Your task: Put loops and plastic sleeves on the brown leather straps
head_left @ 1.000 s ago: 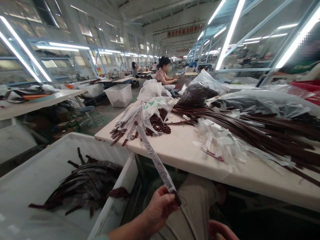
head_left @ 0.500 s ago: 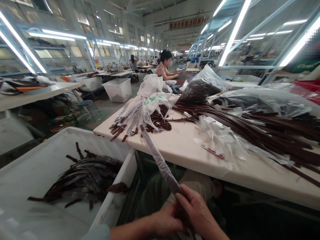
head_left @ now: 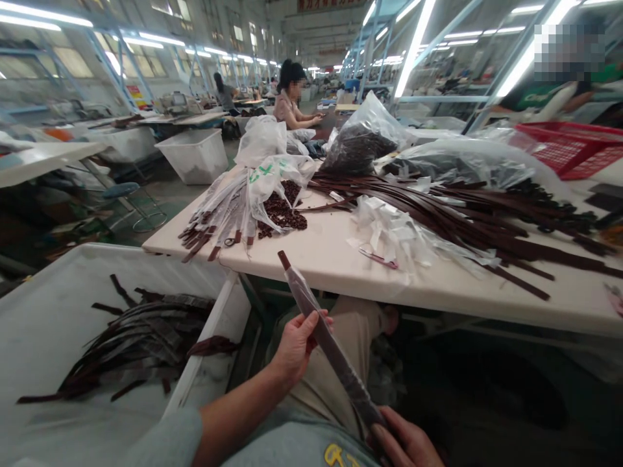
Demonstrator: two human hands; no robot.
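Left hand and right hand slid apart along a wrapped strap, both gripping it — more straps lie at 1 o'clock, others in a bin at 8.

Plain dark brown strap

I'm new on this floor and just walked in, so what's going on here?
A seated person holds a long dark brown strap in a clear plastic sleeve across their lap, with the left hand around its upper part and the right hand at its lower end. To their left, a white plastic bin holds more dark brown straps. Ahead, a white table carries a long pile of loose brown straps. A co-worker sits farther along.
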